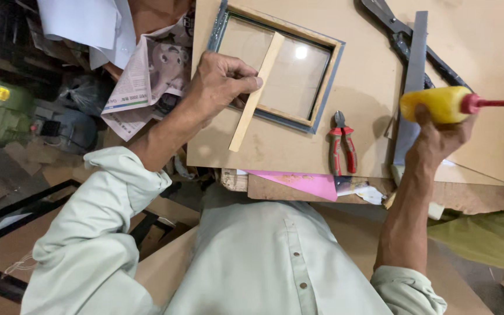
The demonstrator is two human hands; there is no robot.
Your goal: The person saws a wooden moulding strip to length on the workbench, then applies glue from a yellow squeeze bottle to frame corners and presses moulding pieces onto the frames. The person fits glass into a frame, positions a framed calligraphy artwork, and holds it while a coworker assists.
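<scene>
Left hand (220,79) pinches wood strip (256,93) slanted across picture frame (275,64). Right hand (438,137), right of frame, fist clamped around yellow glue bottle (438,104), nozzle pointing away.

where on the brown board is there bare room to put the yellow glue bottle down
Bare brown board lies between the glazed wooden frame and the grey metal ruler, above the red-handled pliers. The frame itself is crowded: the left hand holds a wooden strip there.

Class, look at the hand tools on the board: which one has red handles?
The small pliers, lying between the glazed frame and the grey metal straightedge. The large shears at the top are dark all over.
</scene>
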